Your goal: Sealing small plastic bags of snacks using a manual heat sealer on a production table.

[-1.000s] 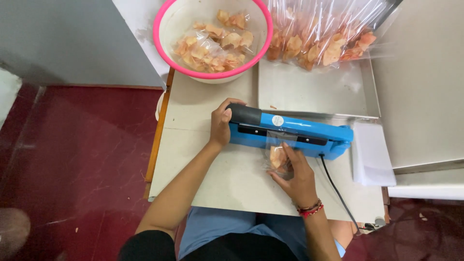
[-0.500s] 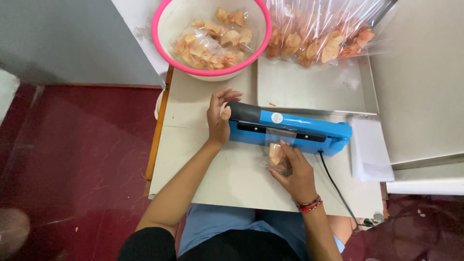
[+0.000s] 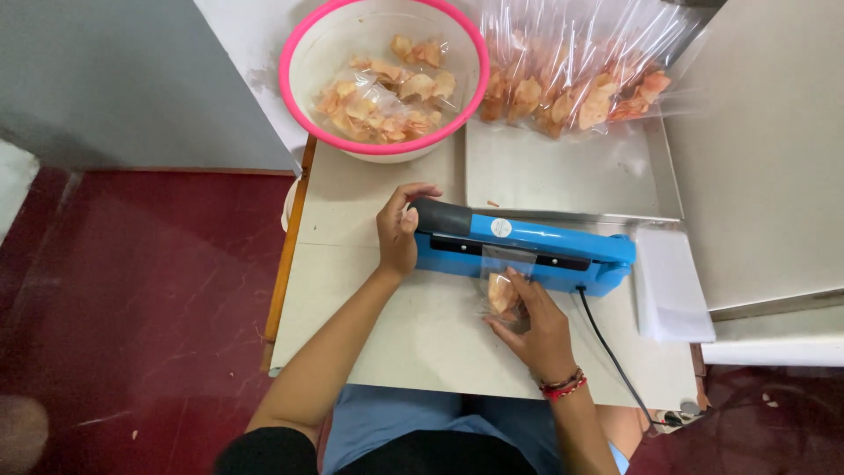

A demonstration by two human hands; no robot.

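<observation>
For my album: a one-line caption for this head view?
Left hand on blue sealer handle, right hand holding small bag at it.

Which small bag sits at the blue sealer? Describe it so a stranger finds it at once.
Start at the pale table and find the long blue sealer across its middle. The small clear bag of orange chips lies at its front edge, under the right hand. Unlike the bags piled behind the sealer or in the pink-rimmed bowl, it lies alone.
</observation>
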